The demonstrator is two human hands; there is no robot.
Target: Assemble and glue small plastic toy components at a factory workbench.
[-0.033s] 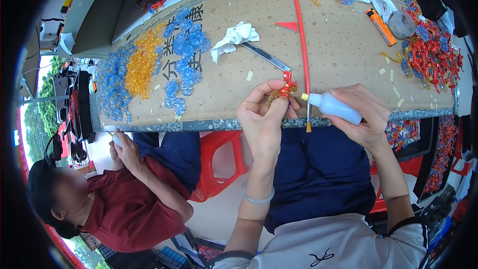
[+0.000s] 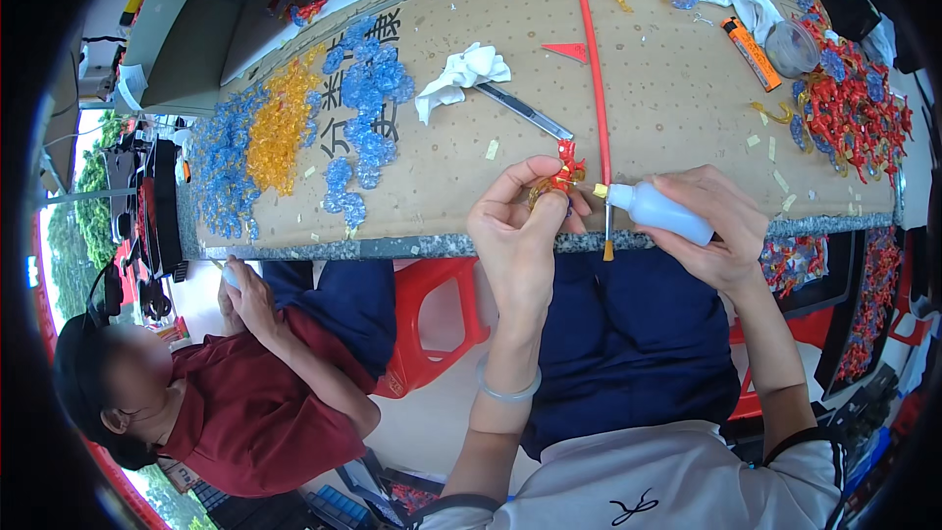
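Note:
My left hand (image 2: 520, 221) pinches a small red and yellow plastic figure (image 2: 566, 169) between thumb and fingers, just above the table's near edge. My right hand (image 2: 721, 221) is wrapped round a translucent white squeeze bottle (image 2: 662, 213), tilted on its side. The bottle's yellow-tipped nozzle (image 2: 601, 190) points left at the figure, very close to it; whether they touch I cannot tell. A red-handled brush (image 2: 595, 79) lies across the table between my hands, its bristles over the near edge. Beyond my left hand is a utility knife (image 2: 525, 111).
Heaps of blue pieces (image 2: 224, 162) and yellow pieces (image 2: 280, 123) lie at left, red figures (image 2: 854, 118) at right. A crumpled white tissue (image 2: 466, 74), an orange glue tube (image 2: 751, 54) and a clear round container (image 2: 791, 47) lie farther back. A co-worker (image 2: 255, 383) sits at left.

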